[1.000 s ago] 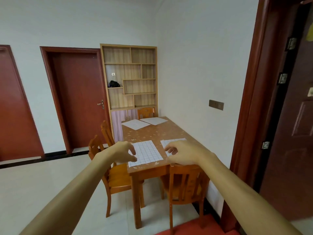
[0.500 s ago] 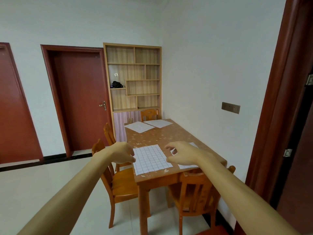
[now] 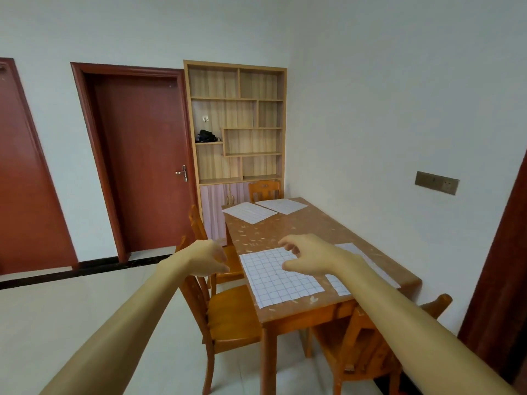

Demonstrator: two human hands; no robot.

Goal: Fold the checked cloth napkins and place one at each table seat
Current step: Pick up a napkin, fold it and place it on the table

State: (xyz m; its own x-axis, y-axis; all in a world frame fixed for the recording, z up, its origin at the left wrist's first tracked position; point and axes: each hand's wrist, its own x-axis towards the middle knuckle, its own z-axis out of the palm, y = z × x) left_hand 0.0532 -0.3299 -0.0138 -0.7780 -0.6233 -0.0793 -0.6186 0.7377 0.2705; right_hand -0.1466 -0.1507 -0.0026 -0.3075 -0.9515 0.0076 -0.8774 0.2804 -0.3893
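Note:
A white checked napkin lies flat and unfolded at the near left corner of the brown table. A second napkin lies beside it on the right, partly hidden by my right forearm. Two more napkins lie flat at the table's far end. My right hand hovers over the near napkin's far right part, fingers spread and curled, holding nothing. My left hand hangs left of the table's edge, above a chair, fingers loosely curled and empty.
Wooden chairs stand at the table's left side, near end and far end. A wooden shelf unit and a red door lie beyond. The table's right side is against the white wall. A dark door frame rises at right.
The view has come closer to the table and swung left. Both hands have stayed extended; the right hand now sits over the near napkin with fingers more spread.

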